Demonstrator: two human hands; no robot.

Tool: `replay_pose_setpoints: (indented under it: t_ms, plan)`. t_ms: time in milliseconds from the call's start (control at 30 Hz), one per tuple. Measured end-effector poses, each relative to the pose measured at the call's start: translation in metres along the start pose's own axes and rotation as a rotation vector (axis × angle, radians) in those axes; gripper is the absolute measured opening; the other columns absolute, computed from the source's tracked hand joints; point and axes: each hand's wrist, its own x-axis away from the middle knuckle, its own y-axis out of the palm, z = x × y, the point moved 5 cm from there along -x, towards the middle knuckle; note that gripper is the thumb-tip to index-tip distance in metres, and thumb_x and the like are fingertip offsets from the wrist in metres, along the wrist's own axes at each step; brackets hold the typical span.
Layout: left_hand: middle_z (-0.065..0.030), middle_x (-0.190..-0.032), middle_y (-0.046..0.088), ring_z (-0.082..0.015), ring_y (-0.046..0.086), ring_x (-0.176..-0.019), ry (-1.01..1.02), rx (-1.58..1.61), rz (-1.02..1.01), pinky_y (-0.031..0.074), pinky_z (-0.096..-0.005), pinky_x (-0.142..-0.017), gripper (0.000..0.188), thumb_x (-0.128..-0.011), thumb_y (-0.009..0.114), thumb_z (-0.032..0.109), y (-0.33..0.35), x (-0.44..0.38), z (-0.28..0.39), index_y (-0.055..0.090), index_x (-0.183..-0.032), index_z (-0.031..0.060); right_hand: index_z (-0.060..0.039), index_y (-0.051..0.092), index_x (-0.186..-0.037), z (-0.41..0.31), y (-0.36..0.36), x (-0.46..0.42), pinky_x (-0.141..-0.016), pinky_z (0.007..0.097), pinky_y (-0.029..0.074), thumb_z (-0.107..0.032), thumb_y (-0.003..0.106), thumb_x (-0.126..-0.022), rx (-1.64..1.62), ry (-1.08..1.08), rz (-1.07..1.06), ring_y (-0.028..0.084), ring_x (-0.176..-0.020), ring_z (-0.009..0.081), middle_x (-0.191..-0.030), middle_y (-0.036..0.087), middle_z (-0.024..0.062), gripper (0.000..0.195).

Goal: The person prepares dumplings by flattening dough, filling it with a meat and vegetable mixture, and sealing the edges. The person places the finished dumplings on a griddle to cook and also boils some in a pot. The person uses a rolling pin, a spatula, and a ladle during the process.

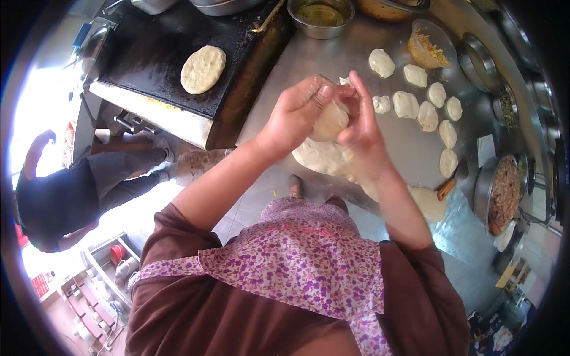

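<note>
A pale piece of dough (pixel 330 123) is between my two hands above the near edge of the metal worktop. My left hand (pixel 300 109) grips it from the left, thumb on top. My right hand (pixel 364 120), slightly blurred, curls around its right side with one finger raised. Fingers hide the far part of the dough. Below my hands lies a larger dough mass (pixel 316 158), partly covered by my right forearm. Beyond and to the right sit several small dough portions (pixel 405 104) on the worktop (pixel 294 93).
On the left, a black griddle (pixel 151 58) bears a flat round dough (pixel 203 70). A metal bowl of oil (pixel 320 18) stands at the back. A plastic tub (pixel 429 44) and a bowl of minced filling (pixel 503 196) line the right. Another person (pixel 62 196) stands at far left.
</note>
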Motion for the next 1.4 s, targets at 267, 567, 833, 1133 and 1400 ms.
replay_pose_setpoints:
  t_ms: [267, 567, 833, 1133, 1400]
  plan:
    - [-0.0173, -0.157, 0.033, -0.0316, 0.03, -0.146, -0.067, 0.365, 0.217, 0.028, -0.0483, -0.116, 0.072, -0.101, 0.039, 0.061, -0.005, -0.012, 0.036, 0.039, -0.15, 0.0089, -0.0096, 0.019, -0.158, -0.044, 0.02, 0.007, -0.107, 0.0374, 0.043, -0.016, 0.08, -0.085, -0.187, -0.033, -0.015, 0.046, -0.133, 0.0242, -0.149, 0.041, 0.0191, 0.095]
    - [-0.009, -0.118, 0.062, -0.0236, 0.06, -0.112, -0.507, 1.014, 0.299, 0.046, -0.0427, -0.102, 0.048, -0.107, 0.029, 0.044, 0.034, 0.009, -0.031, 0.053, -0.125, 0.0063, -0.0065, 0.072, -0.107, -0.054, 0.015, 0.013, -0.11, 0.0422, 0.041, -0.007, 0.073, -0.086, 1.03, -0.643, -0.013, 0.061, -0.123, 0.0279, -0.119, 0.07, 0.0109, 0.021]
    - [-0.0129, -0.131, 0.057, -0.03, 0.056, -0.121, -0.226, 1.0, 0.215, 0.045, -0.0509, -0.103, 0.068, -0.101, 0.029, 0.065, 0.043, 0.0, 0.013, 0.044, -0.137, 0.0089, -0.0085, 0.066, -0.12, -0.084, 0.012, 0.012, -0.11, 0.0415, 0.038, -0.012, 0.081, -0.075, 0.954, -0.693, 0.096, 0.067, -0.111, 0.0206, -0.117, 0.071, 0.0076, 0.047]
    - [-0.0147, -0.12, 0.062, -0.0289, 0.061, -0.113, -0.299, 1.134, -0.011, 0.051, -0.0453, -0.098, 0.058, -0.103, 0.034, 0.056, 0.041, -0.015, -0.02, 0.057, -0.123, 0.0071, -0.0172, 0.073, -0.099, -0.095, 0.014, 0.01, -0.096, 0.041, 0.038, -0.025, 0.084, -0.065, 1.126, -0.691, 0.02, 0.059, -0.092, 0.0232, -0.093, 0.065, -0.0043, 0.036]
    - [-0.0106, -0.102, 0.065, -0.0228, 0.065, -0.094, -0.311, 1.001, -0.032, 0.053, -0.0364, -0.085, 0.024, -0.1, 0.051, 0.029, 0.053, -0.001, -0.017, 0.06, -0.102, 0.0066, -0.0089, 0.058, -0.126, -0.074, -0.006, -0.002, -0.1, 0.0357, 0.042, -0.021, 0.084, -0.076, 0.353, -0.203, 0.083, 0.054, -0.112, 0.0236, -0.124, 0.056, 0.0078, 0.057]
